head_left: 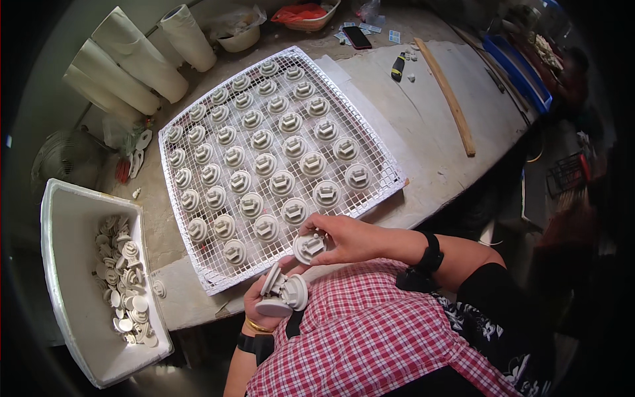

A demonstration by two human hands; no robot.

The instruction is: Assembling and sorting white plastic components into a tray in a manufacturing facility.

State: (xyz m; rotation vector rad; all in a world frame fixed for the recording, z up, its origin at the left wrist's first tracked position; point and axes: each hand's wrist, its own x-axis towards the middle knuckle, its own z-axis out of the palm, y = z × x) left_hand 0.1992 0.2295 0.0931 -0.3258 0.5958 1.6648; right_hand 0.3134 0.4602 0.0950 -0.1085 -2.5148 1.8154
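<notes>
Red-checked cloth [377,324] is covering the person's front. The right grip [347,239] is pinching one pale disc [309,249]; the left grip [253,301], half-curled, is cupping several loose discs [294,292]. Beyond, matching pieces [262,139] are standing in rows on a mesh rack [225,281] on the table [436,175].

My view comes from a fisheye camera on my head, the left of a pair, looking down and forward over my checked garment [377,324]. It faces the table [390,86] from above at a slant. My left grip [256,301] and right grip [345,239] sit below centre, close to the lens; the wire rack [215,286] spreads just beyond, and the rolls [135,56] stand farther off, upper left. Edges bow toward the dark rim.
</notes>
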